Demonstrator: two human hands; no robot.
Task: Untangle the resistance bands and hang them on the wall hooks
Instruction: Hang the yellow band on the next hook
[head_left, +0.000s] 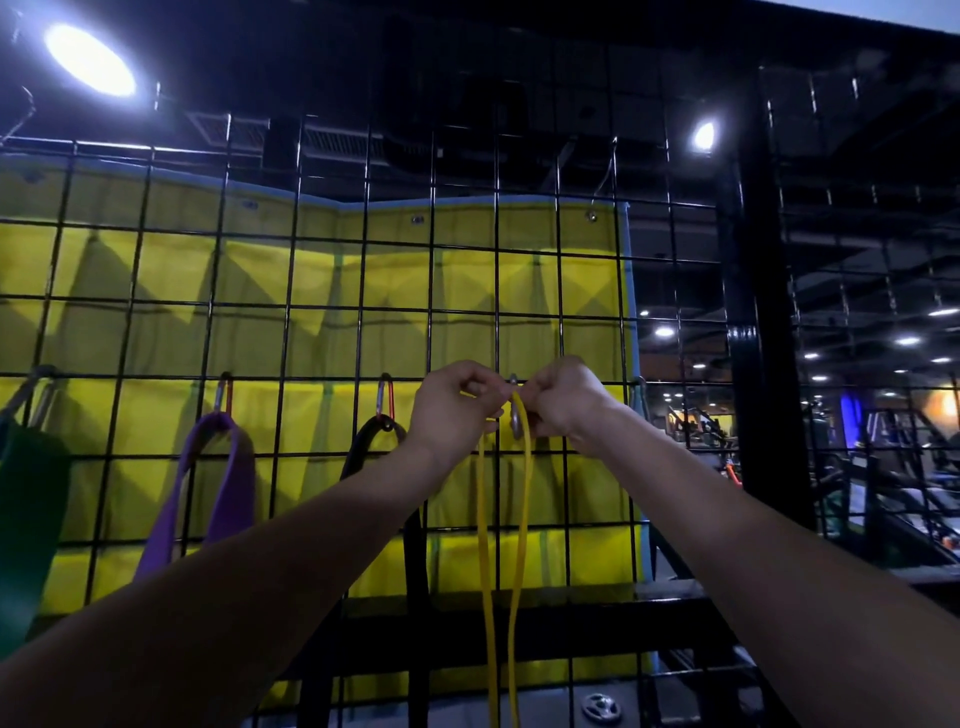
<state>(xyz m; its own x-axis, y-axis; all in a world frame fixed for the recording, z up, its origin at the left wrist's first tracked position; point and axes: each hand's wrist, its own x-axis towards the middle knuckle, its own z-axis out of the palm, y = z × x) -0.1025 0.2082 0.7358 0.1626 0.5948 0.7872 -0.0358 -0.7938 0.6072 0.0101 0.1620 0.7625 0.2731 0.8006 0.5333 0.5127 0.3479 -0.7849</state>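
A thin yellow resistance band (506, 545) hangs in a long loop from a carabiner hook (515, 423) clipped to the black wire grid wall (291, 312). Both my hands are raised to that hook. My left hand (451, 415) pinches the top of the yellow band on the left of the hook. My right hand (563, 400) grips the band and hook from the right. A black band (374, 441) hangs on the orange carabiner (384, 400) just left. A purple band (208, 493) hangs on another carabiner (224, 395) further left.
A green band (26, 519) hangs at the far left edge. A yellow tarp (322, 270) covers the back of the grid. A thick black post (769, 338) stands to the right, with gym machines behind. A weight plate (601, 707) lies low on the floor.
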